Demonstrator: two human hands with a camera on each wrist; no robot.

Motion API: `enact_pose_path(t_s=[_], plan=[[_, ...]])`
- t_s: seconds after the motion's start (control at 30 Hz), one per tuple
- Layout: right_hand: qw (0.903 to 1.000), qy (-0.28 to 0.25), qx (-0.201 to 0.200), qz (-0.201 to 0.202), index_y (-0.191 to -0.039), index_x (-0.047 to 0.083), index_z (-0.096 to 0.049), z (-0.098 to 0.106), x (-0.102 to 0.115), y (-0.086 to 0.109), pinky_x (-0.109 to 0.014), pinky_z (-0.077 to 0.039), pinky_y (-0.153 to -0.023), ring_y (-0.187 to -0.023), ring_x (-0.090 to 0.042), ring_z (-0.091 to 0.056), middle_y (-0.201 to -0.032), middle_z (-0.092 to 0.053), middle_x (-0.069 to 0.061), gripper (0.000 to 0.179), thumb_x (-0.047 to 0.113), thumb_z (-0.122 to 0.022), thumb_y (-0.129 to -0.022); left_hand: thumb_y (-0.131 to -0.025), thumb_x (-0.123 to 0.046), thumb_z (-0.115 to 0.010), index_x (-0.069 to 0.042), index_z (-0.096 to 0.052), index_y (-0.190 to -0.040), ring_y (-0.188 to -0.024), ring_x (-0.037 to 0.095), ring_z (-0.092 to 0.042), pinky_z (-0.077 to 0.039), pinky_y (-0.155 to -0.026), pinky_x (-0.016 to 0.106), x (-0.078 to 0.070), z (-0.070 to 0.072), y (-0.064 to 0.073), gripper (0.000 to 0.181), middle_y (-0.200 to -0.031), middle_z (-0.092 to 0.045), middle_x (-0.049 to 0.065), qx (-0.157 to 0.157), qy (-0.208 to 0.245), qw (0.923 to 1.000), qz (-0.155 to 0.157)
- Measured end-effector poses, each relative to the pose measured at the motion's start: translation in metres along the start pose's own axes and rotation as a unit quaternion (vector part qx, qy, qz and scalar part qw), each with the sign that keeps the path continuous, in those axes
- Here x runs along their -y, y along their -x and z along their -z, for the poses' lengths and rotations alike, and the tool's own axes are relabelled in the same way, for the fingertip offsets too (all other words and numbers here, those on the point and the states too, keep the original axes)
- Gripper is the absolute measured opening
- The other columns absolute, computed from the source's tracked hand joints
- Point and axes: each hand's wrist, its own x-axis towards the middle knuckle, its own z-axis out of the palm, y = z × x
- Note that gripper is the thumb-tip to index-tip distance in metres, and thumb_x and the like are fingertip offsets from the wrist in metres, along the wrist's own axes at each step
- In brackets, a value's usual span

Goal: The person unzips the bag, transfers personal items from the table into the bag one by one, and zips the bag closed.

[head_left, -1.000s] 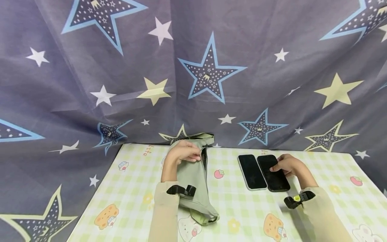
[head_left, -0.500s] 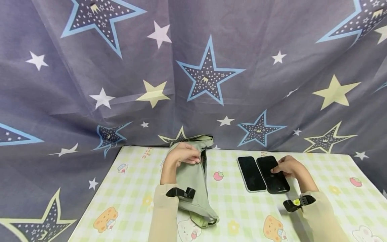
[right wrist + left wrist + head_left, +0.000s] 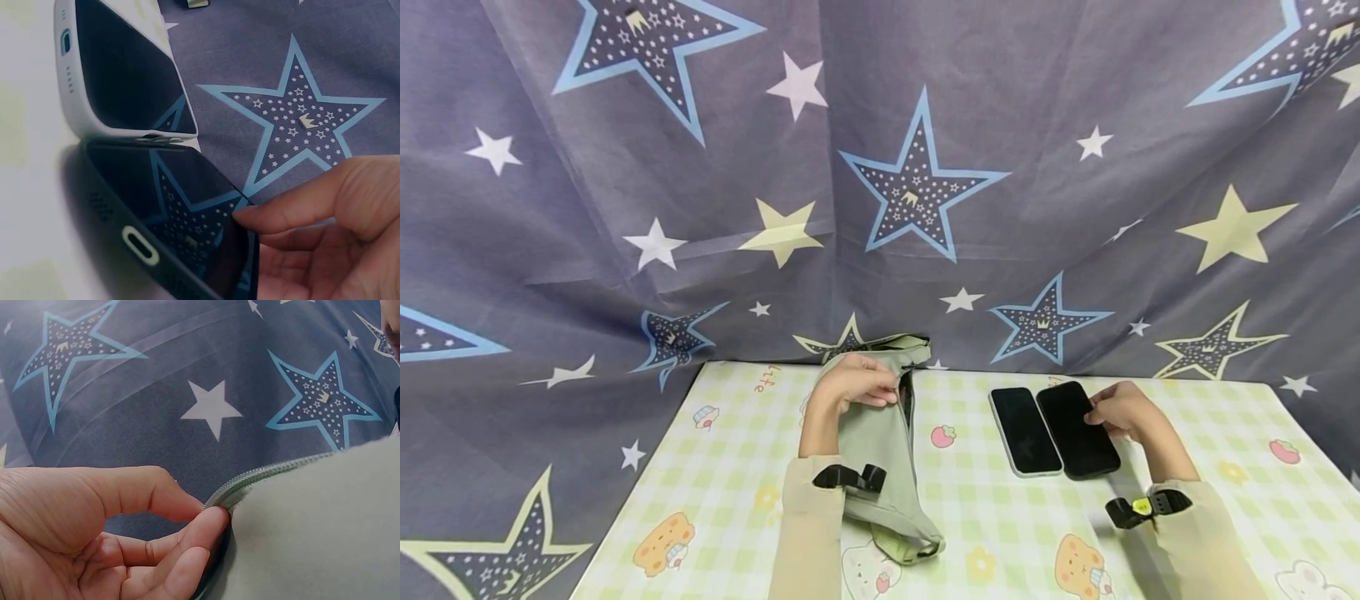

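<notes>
A sage-green zippered bag (image 3: 880, 442) lies lengthwise on the left half of the table, its zip parted along the right side. My left hand (image 3: 857, 383) pinches the edge of that opening; in the left wrist view the thumb and index finger meet on the zipper teeth (image 3: 269, 472). On the right, my right hand (image 3: 1123, 410) grips a black phone (image 3: 1075, 442) by its right edge, thumb on the screen and fingers at the edge and below. The right wrist view shows this phone tilted, its right side raised. Beside it lies a phone in a white case (image 3: 1026, 433), screen up.
A light green checked tablecloth (image 3: 977, 517) with cartoon prints covers the table. Behind the table's back edge hangs a dark curtain (image 3: 1037, 208) with stars; the bag's far end reaches it. Black camera mounts (image 3: 850, 477) sit on both wrists.
The right thumb has slid from the screen towards the black phone's right edge, and that phone has shifted slightly, its right side lifting. The left hand and bag stay put.
</notes>
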Motion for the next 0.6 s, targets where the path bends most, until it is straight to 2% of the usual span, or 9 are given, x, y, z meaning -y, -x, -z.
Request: enact_pose_path(t_s=[0.17,0.33,0.47,0.6], plan=[[0.9998,-0.005,-0.018,0.010,-0.102,-0.019,-0.063,0.0018,0.0000,-0.0004,-0.029,-0.061,-0.066,-0.072,-0.013,-0.061,-0.084,-0.063,-0.005,0.025,-0.006,-0.072,-0.083,-0.091,-0.001,-0.062,0.014,-0.066,-0.115,-0.064,0.006,-0.070,-0.060,-0.061,0.015,0.0001,0.0003,-0.0005,0.029,-0.070,-0.071,0.000,-0.001,-0.001,1.0000,0.001],[0.9995,-0.016,-0.020,0.018,-0.105,-0.020,-0.063,0.0017,0.0025,0.0026,-0.033,-0.064,-0.069,-0.077,-0.016,-0.064,-0.086,-0.068,-0.007,0.030,-0.003,-0.075,-0.083,-0.091,-0.001,-0.062,0.015,-0.066,-0.115,-0.064,0.006,-0.070,-0.060,-0.061,0.015,0.0001,0.0009,0.0001,0.029,-0.069,-0.071,0.000,-0.003,0.010,0.9999,0.004],[0.9989,-0.029,-0.025,0.026,-0.104,-0.021,-0.064,0.0007,0.0009,0.0035,-0.031,-0.063,-0.066,-0.073,-0.015,-0.064,-0.084,-0.068,-0.007,0.031,-0.002,-0.075,-0.081,-0.091,0.000,-0.061,0.016,-0.066,-0.116,-0.063,0.006,-0.070,-0.060,-0.060,0.014,-0.0003,0.0005,0.0007,0.030,-0.067,-0.071,0.000,-0.002,0.017,0.9998,0.008],[0.9974,-0.037,-0.054,0.029,-0.105,-0.022,-0.064,-0.0025,0.0026,0.0080,-0.028,-0.061,-0.062,-0.069,-0.012,-0.063,-0.080,-0.067,-0.005,0.032,-0.003,-0.073,-0.081,-0.090,0.000,-0.061,0.016,-0.065,-0.115,-0.062,0.006,-0.070,-0.060,-0.060,0.014,-0.0003,0.0005,0.0002,0.030,-0.066,-0.071,-0.001,-0.003,0.019,0.9998,0.008]])
